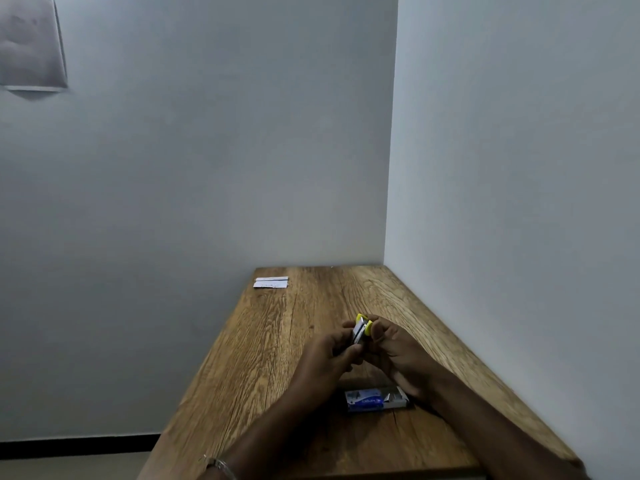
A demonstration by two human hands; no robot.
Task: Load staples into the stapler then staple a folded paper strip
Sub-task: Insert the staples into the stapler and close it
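A small yellow stapler [361,328] with a silver metal channel is held above the middle of the wooden table [277,341]. My left hand [329,355] grips its lower end from the left. My right hand [391,344] holds it from the right, thumb near the yellow top. Whether staples sit in the channel is too small to tell. A blue and white staple box [375,399] lies open on the table just below my hands. White paper strips [270,282] lie at the table's far left corner.
The table stands in a corner, with a wall along its right side and another behind it. Its left edge drops to the floor. A grey sheet [29,43] hangs on the wall at top left.
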